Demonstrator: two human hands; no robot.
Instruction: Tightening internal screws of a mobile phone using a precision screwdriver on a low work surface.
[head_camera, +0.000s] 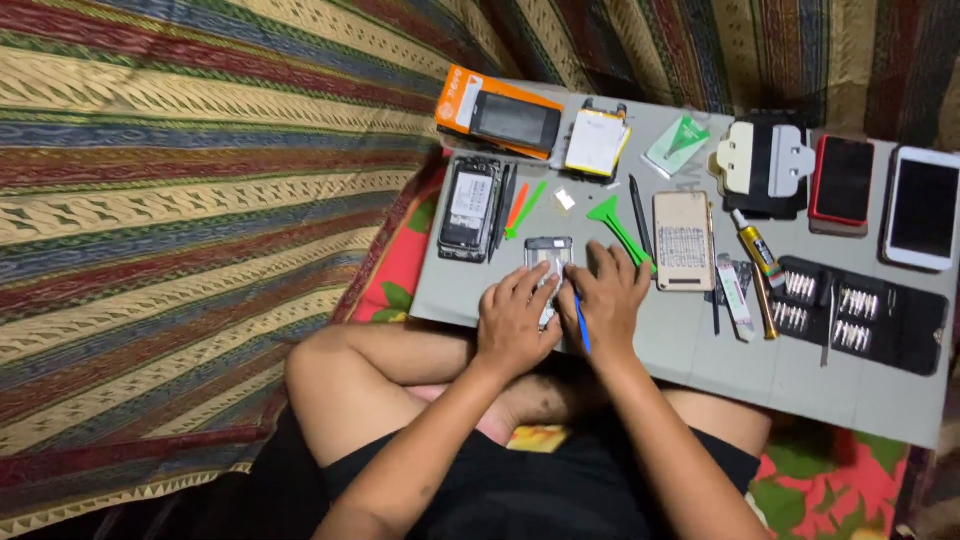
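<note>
Hands (560, 310) on upright-lying phone frame (548, 258)

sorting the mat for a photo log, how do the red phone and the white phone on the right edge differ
The red phone has a red frame; the white phone has a white one. The red phone lies nearer the middle of the grey mat, the white phone at its far right edge. The white phone looks a little larger. Both lie flat, dark screens up, side by side and apart from both hands.

Frame centre: left hand (515, 318) presses on opened phone (548, 262), right hand (605, 300) grips blue tool (581, 325) beside it, on grey mat (700, 350). Orange box (497, 113) sits upper middle.
</note>
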